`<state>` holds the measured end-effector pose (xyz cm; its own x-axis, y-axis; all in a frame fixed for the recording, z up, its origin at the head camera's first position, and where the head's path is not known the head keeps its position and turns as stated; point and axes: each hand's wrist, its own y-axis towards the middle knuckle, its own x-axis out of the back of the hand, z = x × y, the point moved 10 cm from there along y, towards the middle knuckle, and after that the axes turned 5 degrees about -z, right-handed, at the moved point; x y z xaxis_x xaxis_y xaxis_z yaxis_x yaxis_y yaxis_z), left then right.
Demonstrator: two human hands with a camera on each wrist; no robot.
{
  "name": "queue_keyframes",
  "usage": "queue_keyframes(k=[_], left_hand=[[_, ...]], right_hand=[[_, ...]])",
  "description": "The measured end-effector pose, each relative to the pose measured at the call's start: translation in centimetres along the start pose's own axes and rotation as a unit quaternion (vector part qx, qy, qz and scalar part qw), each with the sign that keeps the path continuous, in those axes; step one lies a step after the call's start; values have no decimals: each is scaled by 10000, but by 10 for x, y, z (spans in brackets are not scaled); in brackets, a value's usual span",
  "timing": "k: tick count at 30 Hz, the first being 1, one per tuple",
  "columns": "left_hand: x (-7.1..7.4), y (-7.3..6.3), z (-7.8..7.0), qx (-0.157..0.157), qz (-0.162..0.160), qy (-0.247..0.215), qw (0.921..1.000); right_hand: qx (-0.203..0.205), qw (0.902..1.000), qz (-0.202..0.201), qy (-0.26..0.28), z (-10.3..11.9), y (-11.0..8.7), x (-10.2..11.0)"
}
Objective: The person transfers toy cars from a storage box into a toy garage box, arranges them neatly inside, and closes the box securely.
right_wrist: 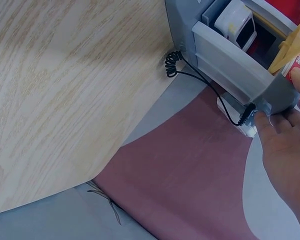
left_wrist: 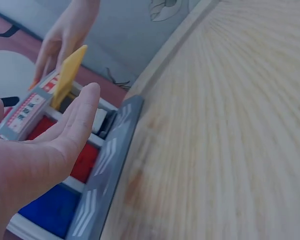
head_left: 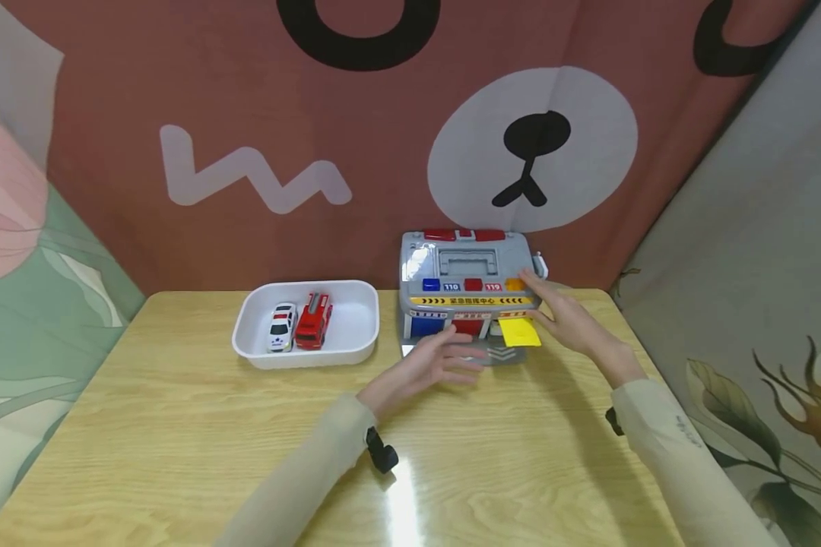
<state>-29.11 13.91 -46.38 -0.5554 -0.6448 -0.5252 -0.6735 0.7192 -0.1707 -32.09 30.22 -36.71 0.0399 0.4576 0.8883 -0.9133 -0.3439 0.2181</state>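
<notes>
A grey toy garage (head_left: 417, 262) stands at the back of the table, with blue and red doors at its front. Its yellow door (head_left: 520, 332) is swung up and out. Behind that door, in the right wrist view, sits a small white toy car (right_wrist: 235, 22) inside the bay. My right hand (head_left: 570, 317) touches the garage's top right corner, fingertips by the orange button (head_left: 515, 284) and thumb near the front edge. In front of the red door (head_left: 468, 327) my left hand (head_left: 434, 363) is held with fingers extended, holding nothing.
Left of the garage, a white tray (head_left: 356, 358) holds a white toy police car (head_left: 283, 328) and a red toy fire truck (head_left: 314, 323). A white toy handset (right_wrist: 235, 117) with a coiled black cord hangs on the garage's side. A curtain (head_left: 246, 243) rises behind the table.
</notes>
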Motion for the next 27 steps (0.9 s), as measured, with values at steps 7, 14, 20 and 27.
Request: queue_keyframes(k=[7, 14, 20, 27], left_hand=[[12, -14, -15, -150, -311, -114, 9993], [27, -34, -47, -905, -1095, 1173, 9829], [31, -52, -91, -2348, -2272, 3474, 8789], [22, -66, -126, -3421, -3242, 5514, 6883]], right_hand=[[-65, 10000, 39, -21, -4, 0, -1], [-38, 10000, 16, -51, 0, 0, 1], [-51, 10000, -16, -83, 1, -1, 2], [-82, 9999, 103, -106, 2, -1, -2]])
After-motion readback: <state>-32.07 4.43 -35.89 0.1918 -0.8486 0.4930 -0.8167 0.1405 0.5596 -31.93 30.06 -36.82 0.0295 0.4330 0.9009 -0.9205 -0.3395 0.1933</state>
